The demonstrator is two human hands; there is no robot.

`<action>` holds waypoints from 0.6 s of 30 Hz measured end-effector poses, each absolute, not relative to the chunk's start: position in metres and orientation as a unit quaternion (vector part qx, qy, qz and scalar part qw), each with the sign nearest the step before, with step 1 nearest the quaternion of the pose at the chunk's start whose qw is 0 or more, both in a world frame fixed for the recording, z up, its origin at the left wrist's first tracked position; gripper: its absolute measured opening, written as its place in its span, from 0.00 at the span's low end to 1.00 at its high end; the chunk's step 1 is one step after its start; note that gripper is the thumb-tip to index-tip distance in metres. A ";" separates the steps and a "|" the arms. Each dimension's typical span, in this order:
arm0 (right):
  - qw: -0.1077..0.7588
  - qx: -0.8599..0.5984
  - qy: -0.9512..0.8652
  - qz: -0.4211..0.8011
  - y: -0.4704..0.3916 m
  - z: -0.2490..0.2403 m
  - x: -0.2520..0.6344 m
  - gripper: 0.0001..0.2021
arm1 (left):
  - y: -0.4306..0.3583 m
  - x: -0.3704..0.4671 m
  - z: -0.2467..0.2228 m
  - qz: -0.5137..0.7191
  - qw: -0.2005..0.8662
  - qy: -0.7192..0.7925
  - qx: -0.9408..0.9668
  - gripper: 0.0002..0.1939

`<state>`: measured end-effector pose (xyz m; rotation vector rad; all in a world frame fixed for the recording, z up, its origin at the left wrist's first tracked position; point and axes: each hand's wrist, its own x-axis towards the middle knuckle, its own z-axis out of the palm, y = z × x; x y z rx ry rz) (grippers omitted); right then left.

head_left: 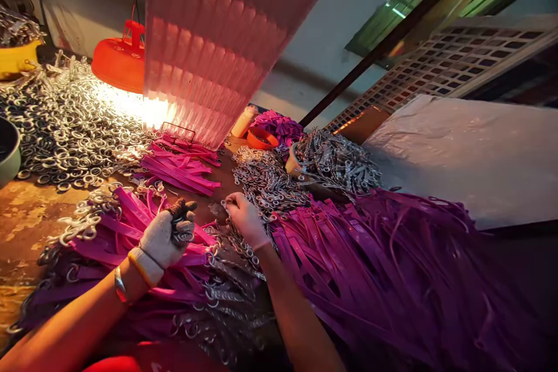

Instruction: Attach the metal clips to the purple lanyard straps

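Observation:
My left hand (168,238), in a white glove with dark fingertips, is closed over the pink straps (135,215); what its fingers hold, if anything, is too small to tell. To its right, my right hand (246,221) wears a thin pale glove. Its fingers are pinched at a small metal piece (224,203) beside a heap of metal chain-like pieces (265,180). Pink straps with metal hooks and rings lie under and around my left hand. A further stack of pink straps (178,168) rests beyond both hands.
A large heap of metal hooks (65,122) lies at the left under a red lamp (117,64). A ribbed translucent sheet (218,40) rises behind. Purple straps (370,261) spread at the right, near a tipped tub (293,160) and an orange bowl (261,138).

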<state>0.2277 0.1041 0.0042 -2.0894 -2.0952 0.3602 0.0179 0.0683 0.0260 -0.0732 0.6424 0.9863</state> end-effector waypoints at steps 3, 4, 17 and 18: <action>0.244 -0.564 -0.780 0.122 0.054 0.027 0.203 0.13 | 0.068 0.015 0.017 0.471 0.830 0.297 0.012 0.15; 0.266 -0.513 -0.808 0.113 0.040 0.033 0.192 0.13 | 0.067 0.014 0.015 0.474 0.828 0.297 0.042 0.14; 0.386 -0.421 -0.814 0.106 0.015 0.054 0.165 0.10 | 0.032 -0.003 0.015 0.377 0.834 0.289 0.283 0.06; 0.370 -0.439 -0.814 0.096 0.013 0.055 0.165 0.09 | 0.031 -0.003 0.015 0.370 0.830 0.293 0.298 0.07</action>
